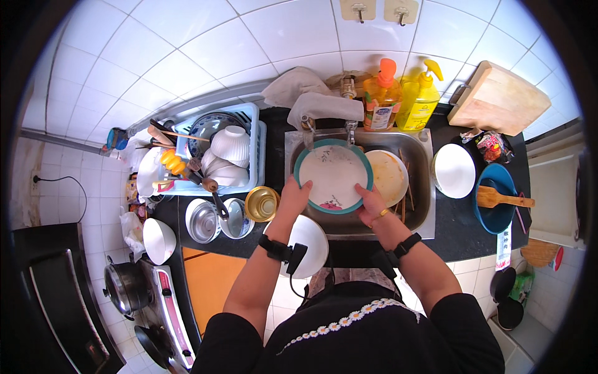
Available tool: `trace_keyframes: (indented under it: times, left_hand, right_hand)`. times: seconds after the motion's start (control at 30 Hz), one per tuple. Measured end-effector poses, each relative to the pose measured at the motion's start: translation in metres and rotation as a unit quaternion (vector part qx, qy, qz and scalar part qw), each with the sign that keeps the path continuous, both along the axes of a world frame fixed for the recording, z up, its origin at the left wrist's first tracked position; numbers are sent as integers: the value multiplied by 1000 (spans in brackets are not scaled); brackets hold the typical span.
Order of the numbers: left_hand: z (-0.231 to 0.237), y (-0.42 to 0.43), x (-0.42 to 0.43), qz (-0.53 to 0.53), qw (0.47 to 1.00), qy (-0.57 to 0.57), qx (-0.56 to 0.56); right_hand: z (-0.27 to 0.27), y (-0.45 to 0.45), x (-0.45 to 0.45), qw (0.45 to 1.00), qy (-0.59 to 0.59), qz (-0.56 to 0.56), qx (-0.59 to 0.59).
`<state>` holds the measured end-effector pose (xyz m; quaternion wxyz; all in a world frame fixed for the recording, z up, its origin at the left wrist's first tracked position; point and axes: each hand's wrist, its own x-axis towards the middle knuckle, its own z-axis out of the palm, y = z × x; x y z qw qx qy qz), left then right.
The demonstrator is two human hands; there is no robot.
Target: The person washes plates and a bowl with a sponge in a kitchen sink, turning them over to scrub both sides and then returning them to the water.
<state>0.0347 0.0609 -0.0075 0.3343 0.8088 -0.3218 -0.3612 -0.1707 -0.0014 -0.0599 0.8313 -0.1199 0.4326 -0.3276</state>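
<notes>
Both of my hands hold a teal-rimmed white dish (334,175) over the stainless steel sink (423,210), just beneath the tap (351,133). Printed leaves and a pink figure decorate its inside. My left hand (296,192) grips the left rim, thumb over the edge. On the lower right rim is my right hand (372,204), its thumb also on top. Behind the dish, a white plate with orange-yellow stains (390,175) lies in the sink, partly covered. Wooden chopsticks (407,187) rest beside that plate. Whether water is running is hard to tell.
A blue dish rack (254,163) full of bowls stands left, near a gold-coloured bowl (262,204). A white bowl (310,245) sits at the front edge by my left forearm. Soap bottles (382,100) stand behind. Rightward are a white bowl (454,170) and a blue basin (490,217).
</notes>
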Motion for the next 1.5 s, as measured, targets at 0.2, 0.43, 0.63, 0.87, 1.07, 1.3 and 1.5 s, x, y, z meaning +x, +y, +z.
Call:
trace_keyframes:
  times: [0.2, 0.43, 0.63, 0.87, 1.07, 1.3, 1.5]
  left_hand:
    - [-9, -13, 7, 74, 983, 133, -99]
    - [4, -50, -13, 37, 995, 23, -95]
    - [8, -81, -9, -55, 979, -192, 31]
    - [6, -85, -9, -80, 971, -224, -38]
    - [12, -63, -7, -82, 957, -273, -46]
    - [24, -41, -11, -93, 937, -315, -118]
    - [32, -38, -17, -159, 908, -340, -187]
  right_hand:
    - [-4, 1, 10, 994, 61, 88, 30]
    - [-50, -29, -6, 982, 180, 51, -5]
    - [-17, -31, -15, 980, 181, 85, 17]
    - [14, -30, -10, 969, 180, 155, -73]
    - [5, -37, 3, 914, 214, 203, -278]
    - [24, -31, 43, 732, 347, 153, -566]
    - [43, -46, 49, 605, 361, 155, -692]
